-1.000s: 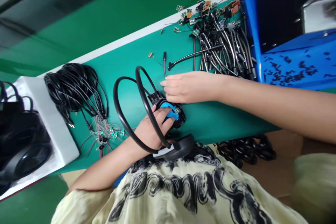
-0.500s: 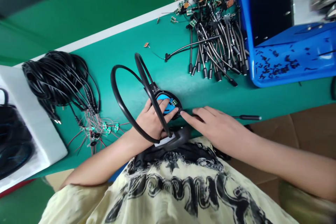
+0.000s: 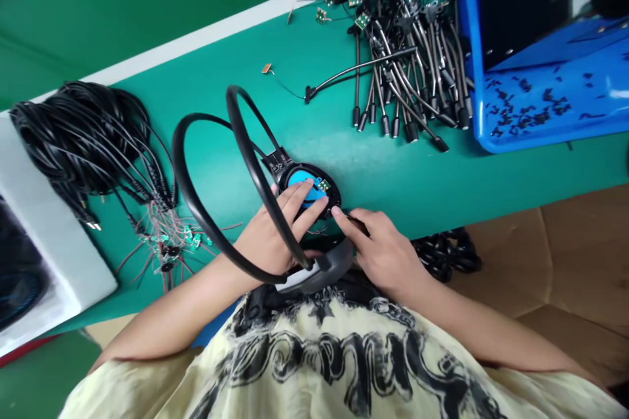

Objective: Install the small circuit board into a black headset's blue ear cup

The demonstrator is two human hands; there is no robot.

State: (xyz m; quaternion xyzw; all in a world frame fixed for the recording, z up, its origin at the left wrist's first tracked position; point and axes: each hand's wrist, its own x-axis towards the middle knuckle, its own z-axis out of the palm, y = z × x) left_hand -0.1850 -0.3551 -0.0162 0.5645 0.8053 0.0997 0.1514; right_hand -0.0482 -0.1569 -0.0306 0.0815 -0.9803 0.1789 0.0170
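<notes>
A headset with a black double-loop headband (image 3: 255, 160) stands partly on the bench edge in front of me. Its near ear cup (image 3: 335, 186) lies open, showing a blue inner face (image 3: 301, 178) and a small green circuit board (image 3: 324, 186). My left hand (image 3: 272, 236) grips this cup, fingers across the blue face. The other ear cup (image 3: 319, 272), grey and black, rests against my shirt. My right hand (image 3: 381, 242) is closed on a dark microphone boom (image 3: 361, 224), thumb or fingertip at the cup's lower right rim. Most of the boom is hidden by the hand.
Several microphone booms (image 3: 393, 78) with small boards lie heaped at the back right. Beside them stands a blue tray (image 3: 479, 118) holding tiny black pieces. Coiled black cables (image 3: 83, 137) with thin wires lie left, near a white foam box (image 3: 59, 236). Cardboard (image 3: 515, 268) is below right.
My right hand has moved closer to the cup and turned; the boom's tip no longer shows beyond it. The headband has shifted left in view, and my left hand keeps its grip.
</notes>
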